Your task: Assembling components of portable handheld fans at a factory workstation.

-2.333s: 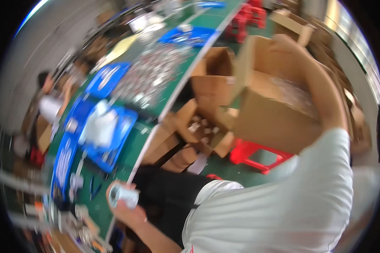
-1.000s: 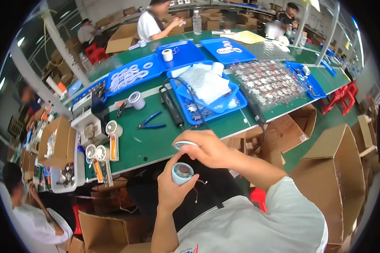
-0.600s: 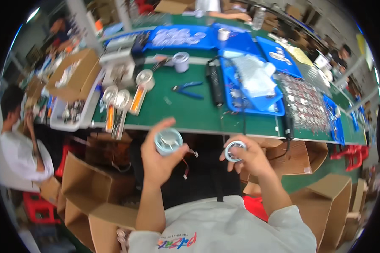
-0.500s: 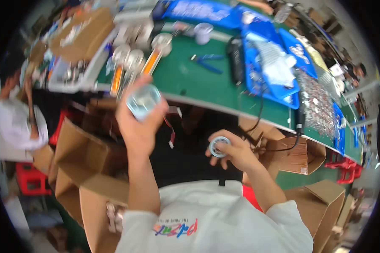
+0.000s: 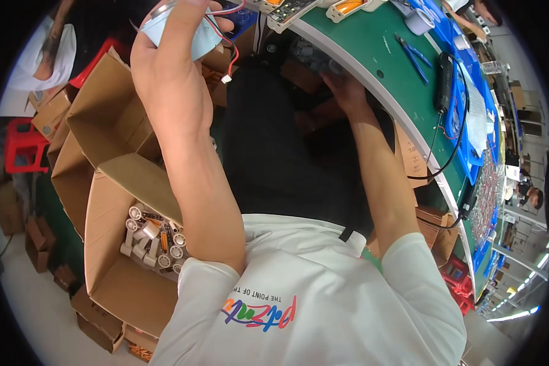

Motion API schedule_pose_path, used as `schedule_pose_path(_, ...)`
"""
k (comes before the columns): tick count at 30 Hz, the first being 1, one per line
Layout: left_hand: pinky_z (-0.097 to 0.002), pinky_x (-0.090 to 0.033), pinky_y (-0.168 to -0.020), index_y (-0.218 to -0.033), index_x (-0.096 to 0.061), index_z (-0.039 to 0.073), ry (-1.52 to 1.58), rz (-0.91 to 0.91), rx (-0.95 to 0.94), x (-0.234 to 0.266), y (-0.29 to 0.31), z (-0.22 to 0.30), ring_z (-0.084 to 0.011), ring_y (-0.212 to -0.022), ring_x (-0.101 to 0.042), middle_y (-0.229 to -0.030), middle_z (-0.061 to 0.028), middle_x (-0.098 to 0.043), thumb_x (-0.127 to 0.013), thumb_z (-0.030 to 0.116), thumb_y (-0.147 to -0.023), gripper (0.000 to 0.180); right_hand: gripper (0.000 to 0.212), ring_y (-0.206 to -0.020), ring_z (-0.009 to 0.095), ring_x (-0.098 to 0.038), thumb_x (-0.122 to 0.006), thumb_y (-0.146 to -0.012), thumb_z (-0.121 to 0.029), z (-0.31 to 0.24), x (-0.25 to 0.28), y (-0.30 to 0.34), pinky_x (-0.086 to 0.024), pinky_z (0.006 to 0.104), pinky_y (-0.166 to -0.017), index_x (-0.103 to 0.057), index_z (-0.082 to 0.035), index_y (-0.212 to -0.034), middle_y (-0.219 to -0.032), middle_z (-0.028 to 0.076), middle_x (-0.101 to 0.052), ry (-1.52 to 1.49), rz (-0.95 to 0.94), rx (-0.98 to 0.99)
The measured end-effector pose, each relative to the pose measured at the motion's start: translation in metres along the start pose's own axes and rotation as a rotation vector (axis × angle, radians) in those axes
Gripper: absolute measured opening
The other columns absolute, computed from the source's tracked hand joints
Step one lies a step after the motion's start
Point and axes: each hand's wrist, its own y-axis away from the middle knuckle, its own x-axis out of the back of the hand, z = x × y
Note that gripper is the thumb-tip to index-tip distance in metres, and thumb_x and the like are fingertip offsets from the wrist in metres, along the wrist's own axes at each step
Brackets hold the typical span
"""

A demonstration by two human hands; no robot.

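At the upper left, my left hand (image 5: 171, 67) is wrapped round a pale blue, cup-shaped part (image 5: 204, 41) with a metallic rim. Red and black wires (image 5: 224, 46) trail beside it, ending in a small white plug (image 5: 226, 78); where they attach is hidden. My right hand (image 5: 346, 90) reaches down under the table's near edge, into shadow. A greyish round piece (image 5: 335, 66) shows at its fingertips; whether the fingers grip it I cannot tell. Pale round parts (image 5: 314, 55) lie in the dark beyond that hand.
The green table (image 5: 372, 46) curves along the right, bearing blue pliers (image 5: 413, 58), a white cup-like piece (image 5: 419, 21), a black tool (image 5: 443, 82) with a cable, and blue trays (image 5: 463, 146). On my left, an open carton (image 5: 113, 244) contains white round-ended parts (image 5: 149, 238). A red stool (image 5: 25, 146) stands farther left.
The view has swung left and downward. My left hand has drawn away from the table with the cup-shaped part. My right hand, earlier holding a clear round piece before me, now reaches under the table.
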Motion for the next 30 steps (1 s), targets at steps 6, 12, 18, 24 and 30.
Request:
schedule_pose_path(6,-0.0206,-0.052,-0.074,-0.128,-0.063,-0.006,-0.076,0.047,0.114,0.011,0.007,0.003,-0.0134,-0.080,-0.065,-0.092,-0.0095,-0.069,-0.068,0.021,-0.101,0.038,0.029,-0.095,0.024,-0.070,-0.060,-0.104,-0.016,0.003,-0.044,0.078,-0.056,0.0312,-0.080,-0.064,0.002,-0.127,-0.110,0.017,-0.072,0.402,-0.115,-0.288)
schedule_pose_path(12,-0.0249,-0.053,-0.078,-0.126,-0.063,-0.007,-0.131,-0.303,0.356,-0.012,0.009,-0.004,-0.0148,-0.082,-0.067,-0.096,-0.0099,-0.071,-0.070,0.021,-0.100,0.039,0.035,-0.101,0.026,-0.069,-0.059,-0.105,-0.020,-0.047,-0.074,0.167,-0.055,0.0332,-0.082,-0.060,0.003,-0.131,-0.119,0.020,-0.069,0.479,-0.384,-0.252)
schedule_pose_path(18,-0.0242,-0.053,-0.083,-0.127,-0.064,0.008,-0.183,-0.742,0.320,-0.018,0.093,-0.037,-0.0151,-0.092,-0.068,-0.112,-0.0106,-0.074,-0.076,0.031,-0.097,0.040,0.049,-0.116,0.026,-0.066,-0.059,-0.103,-0.024,-0.070,-0.097,0.233,-0.053,0.0336,-0.094,-0.053,0.003,-0.143,-0.133,0.020,-0.064,0.204,-0.480,0.056)
schedule_pose_path(24,-0.0300,-0.053,-0.087,-0.127,-0.061,0.006,0.023,-0.697,0.461,-0.006,0.132,-0.038,-0.0173,-0.095,-0.067,-0.115,-0.0096,-0.072,-0.085,0.030,-0.088,0.051,0.063,-0.132,0.027,-0.058,-0.059,-0.099,-0.024,-0.066,-0.072,0.279,-0.047,0.0365,-0.109,-0.042,0.002,-0.154,-0.146,0.019,-0.056,-0.011,-0.501,0.045)
schedule_pose_path(30,-0.0321,-0.053,-0.085,-0.136,-0.057,0.006,-0.022,-0.688,0.405,-0.004,0.156,-0.044,-0.0190,-0.091,-0.066,-0.108,-0.0076,-0.070,-0.086,0.026,-0.084,0.063,0.067,-0.136,0.027,-0.055,-0.054,-0.099,-0.022,-0.060,-0.053,0.299,-0.046,0.0381,-0.113,-0.035,-0.001,-0.159,-0.151,0.017,-0.052,0.130,-0.421,0.021)
